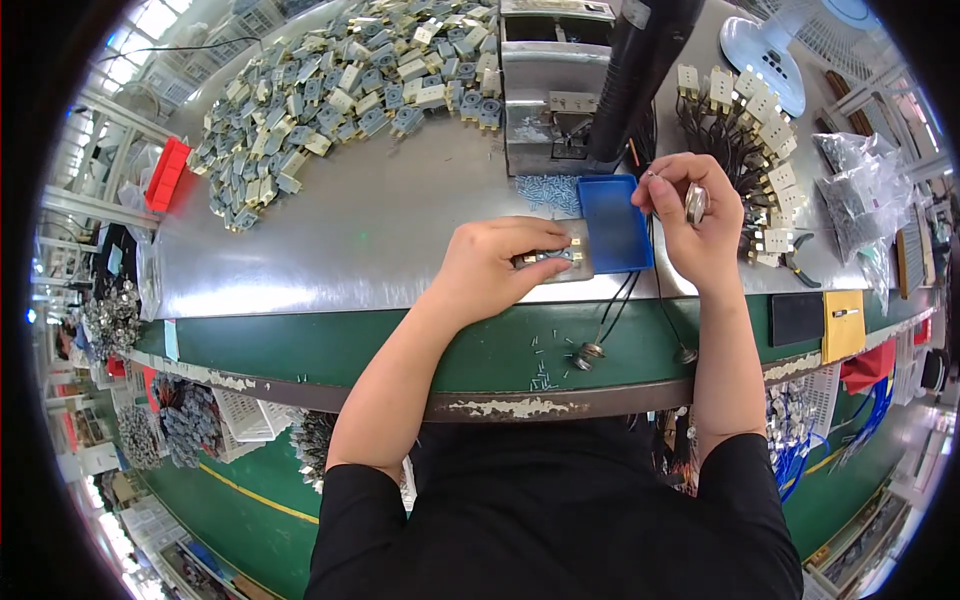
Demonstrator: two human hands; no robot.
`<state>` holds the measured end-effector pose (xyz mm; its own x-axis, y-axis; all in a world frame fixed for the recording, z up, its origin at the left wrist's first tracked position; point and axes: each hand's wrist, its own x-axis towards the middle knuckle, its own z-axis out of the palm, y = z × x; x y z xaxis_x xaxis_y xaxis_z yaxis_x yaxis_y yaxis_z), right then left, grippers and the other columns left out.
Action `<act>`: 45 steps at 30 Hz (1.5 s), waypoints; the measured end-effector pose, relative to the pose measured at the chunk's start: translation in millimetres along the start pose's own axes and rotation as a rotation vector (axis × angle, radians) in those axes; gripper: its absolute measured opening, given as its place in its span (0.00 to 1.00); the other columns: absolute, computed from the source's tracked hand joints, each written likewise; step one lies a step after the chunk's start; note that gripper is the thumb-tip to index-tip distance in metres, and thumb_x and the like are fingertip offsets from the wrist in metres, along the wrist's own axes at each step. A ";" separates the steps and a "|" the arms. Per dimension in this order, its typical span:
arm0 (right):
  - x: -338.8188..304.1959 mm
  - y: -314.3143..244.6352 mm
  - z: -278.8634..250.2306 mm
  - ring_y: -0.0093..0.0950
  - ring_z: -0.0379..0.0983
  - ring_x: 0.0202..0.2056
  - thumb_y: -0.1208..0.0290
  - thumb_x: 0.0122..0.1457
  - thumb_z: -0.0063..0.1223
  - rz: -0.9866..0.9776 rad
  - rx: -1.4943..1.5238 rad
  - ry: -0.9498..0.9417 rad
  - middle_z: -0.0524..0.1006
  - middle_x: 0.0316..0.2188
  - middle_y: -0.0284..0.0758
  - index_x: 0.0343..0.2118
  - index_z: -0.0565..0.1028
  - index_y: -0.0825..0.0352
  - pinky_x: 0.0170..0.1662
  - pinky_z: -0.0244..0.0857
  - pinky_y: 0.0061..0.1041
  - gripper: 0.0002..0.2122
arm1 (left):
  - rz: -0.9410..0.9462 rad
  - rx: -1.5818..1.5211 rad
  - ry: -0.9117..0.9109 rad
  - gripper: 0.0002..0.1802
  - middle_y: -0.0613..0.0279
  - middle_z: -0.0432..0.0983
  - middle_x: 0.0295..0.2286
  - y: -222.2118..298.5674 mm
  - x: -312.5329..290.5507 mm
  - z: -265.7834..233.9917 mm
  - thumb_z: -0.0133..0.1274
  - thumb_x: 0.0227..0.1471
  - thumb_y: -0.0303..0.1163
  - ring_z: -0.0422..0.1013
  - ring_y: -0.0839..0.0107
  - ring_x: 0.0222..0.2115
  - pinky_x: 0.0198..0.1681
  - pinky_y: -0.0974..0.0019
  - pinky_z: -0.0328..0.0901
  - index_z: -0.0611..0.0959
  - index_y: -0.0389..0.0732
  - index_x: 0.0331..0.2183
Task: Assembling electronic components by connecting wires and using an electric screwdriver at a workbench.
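Observation:
My left hand (500,255) grips a small grey socket housing with brass contacts (552,257), thumb on the near side and fingers on the far side. It rests on a flat metal plate (583,240) by the blue tray (612,225). Raised over the tray's right side is my right hand (705,215), its thumb and forefinger pinched on something tiny and shiny, perhaps a screw. A round metal piece (696,203) is tucked in the curled fingers of that same hand. Loose screws (548,193) lie heaped just left of the tray.
A large pile of grey and cream housings (370,85) covers the back left. Behind the tray stands a metal machine (550,100) with a black tube (640,70). Wired sockets (765,130), a blue fan (765,60) and pliers (798,262) are at right. Corded metal pieces (589,355) lie in front.

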<state>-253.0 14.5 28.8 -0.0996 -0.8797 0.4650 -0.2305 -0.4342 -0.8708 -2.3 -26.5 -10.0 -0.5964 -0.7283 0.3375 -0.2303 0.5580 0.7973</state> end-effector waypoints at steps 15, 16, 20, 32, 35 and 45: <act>7.8 -1.1 -9.0 0.24 0.78 0.30 0.89 0.56 0.60 -0.239 -0.220 -0.216 0.78 0.31 0.37 0.36 0.80 0.72 0.33 0.71 0.20 0.07 | 0.055 -0.024 0.092 0.14 0.50 0.84 0.46 6.0 -2.9 -7.1 0.66 0.53 0.26 0.82 0.60 0.41 0.44 0.63 0.76 0.89 0.38 0.43; 7.2 -4.8 -7.8 0.26 0.79 0.30 0.89 0.54 0.62 -0.182 -0.185 -0.198 0.78 0.31 0.38 0.35 0.82 0.72 0.33 0.72 0.21 0.07 | 0.011 0.062 0.139 0.14 0.50 0.84 0.45 6.9 0.0 -14.0 0.64 0.53 0.25 0.82 0.60 0.41 0.44 0.63 0.76 0.88 0.38 0.44; 7.9 -3.9 -9.2 0.27 0.81 0.32 0.90 0.53 0.61 -0.159 -0.218 -0.198 0.80 0.32 0.40 0.35 0.83 0.73 0.36 0.75 0.23 0.08 | -0.085 0.324 0.137 0.12 0.57 0.83 0.40 -2.7 15.0 -39.0 0.59 0.58 0.28 0.81 0.59 0.35 0.41 0.61 0.75 0.88 0.43 0.45; 10.0 -1.9 -15.7 0.27 0.80 0.30 0.88 0.47 0.60 -0.171 -0.269 -0.145 0.80 0.31 0.38 0.32 0.84 0.71 0.33 0.73 0.23 0.09 | -0.029 0.753 -0.074 0.09 0.62 0.83 0.35 -33.6 38.1 -33.9 0.58 0.60 0.35 0.79 0.55 0.31 0.36 0.57 0.73 0.87 0.43 0.40; 10.7 -4.8 -17.5 0.27 0.79 0.29 0.86 0.42 0.60 -0.170 -0.264 -0.148 0.81 0.29 0.36 0.31 0.85 0.69 0.31 0.71 0.23 0.11 | 0.049 0.697 0.048 0.06 0.59 0.82 0.30 -21.4 35.9 -40.0 0.60 0.58 0.30 0.80 0.63 0.27 0.30 0.60 0.73 0.86 0.42 0.39; 14.6 -6.6 -20.6 0.27 0.77 0.24 0.81 0.43 0.62 -0.079 0.045 -0.348 0.80 0.24 0.41 0.25 0.82 0.72 0.27 0.70 0.22 0.04 | -0.209 -1.019 0.293 0.11 0.58 0.78 0.33 -10.9 6.6 -43.4 0.59 0.60 0.22 0.71 0.79 0.24 0.24 0.75 0.65 0.80 0.32 0.45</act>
<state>-272.9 8.4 44.6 0.2544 -0.8532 0.4554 -0.1809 -0.5045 -0.8442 29.6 -54.7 5.2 -0.3813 -0.9130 0.1451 0.5226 -0.0834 0.8485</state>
